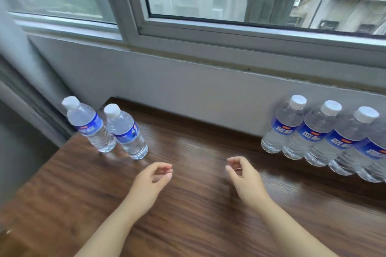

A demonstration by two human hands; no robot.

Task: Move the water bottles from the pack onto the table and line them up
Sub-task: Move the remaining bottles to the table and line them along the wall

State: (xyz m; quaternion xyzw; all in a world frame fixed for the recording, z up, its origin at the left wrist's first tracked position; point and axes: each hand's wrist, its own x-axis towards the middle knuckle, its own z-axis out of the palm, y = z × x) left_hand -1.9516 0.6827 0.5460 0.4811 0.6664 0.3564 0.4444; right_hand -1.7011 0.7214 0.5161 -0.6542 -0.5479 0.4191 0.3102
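Two loose bottles (89, 124) (126, 131) upright, caps up, touching; pack (325, 135) upright at right. Left hand (151, 179), right hand (243, 175): fingers loosely curled, holding nothing.

Two loose bottles (108, 127), one pack (325, 137)

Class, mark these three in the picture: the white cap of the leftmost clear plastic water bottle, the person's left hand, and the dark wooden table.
White cap of the leftmost clear plastic water bottle (71, 102): head view, cap top.
Left hand (153, 180): head view, palm.
Dark wooden table (198, 148): head view, bare surface.
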